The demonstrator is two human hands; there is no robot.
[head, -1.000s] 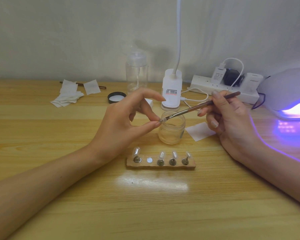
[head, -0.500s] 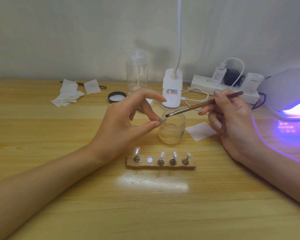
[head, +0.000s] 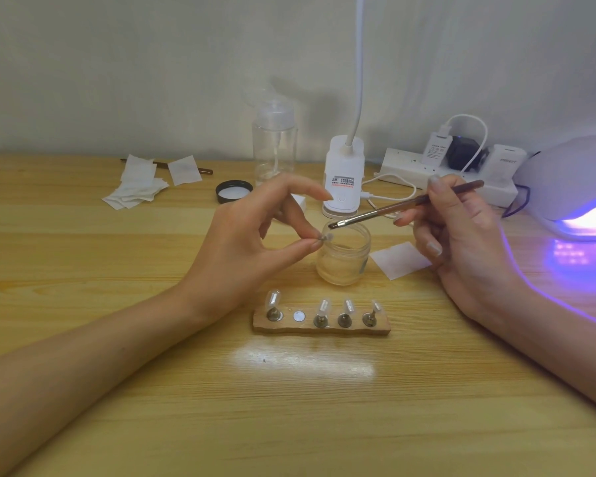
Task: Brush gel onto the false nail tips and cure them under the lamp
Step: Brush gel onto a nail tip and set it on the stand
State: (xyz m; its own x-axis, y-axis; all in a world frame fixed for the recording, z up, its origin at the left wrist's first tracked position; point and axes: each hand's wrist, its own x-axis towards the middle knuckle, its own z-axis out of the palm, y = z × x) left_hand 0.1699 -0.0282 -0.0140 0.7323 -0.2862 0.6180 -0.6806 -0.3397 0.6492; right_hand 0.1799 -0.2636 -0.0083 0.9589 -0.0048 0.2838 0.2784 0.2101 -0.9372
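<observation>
left hand [head: 241, 249] pinching one nail tip [head: 325, 237] between thumb and fingertip, at the rim of the jar [head: 344, 263] | right hand [head: 461, 242] gripping the brush [head: 406, 206], bristles just above that tip | four more tips upright on the wooden holder [head: 324, 329] near the jar | curing lamp [head: 565, 180] glowing violet, far right

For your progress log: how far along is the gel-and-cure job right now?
Done: gel jar open, cure lamp lit. In hand: left hand pinches one nail tip by the jar; right hand holds the brush just above it. Remaining: four tips on the wooden holder, coating unclear; curing likely remains.
</observation>
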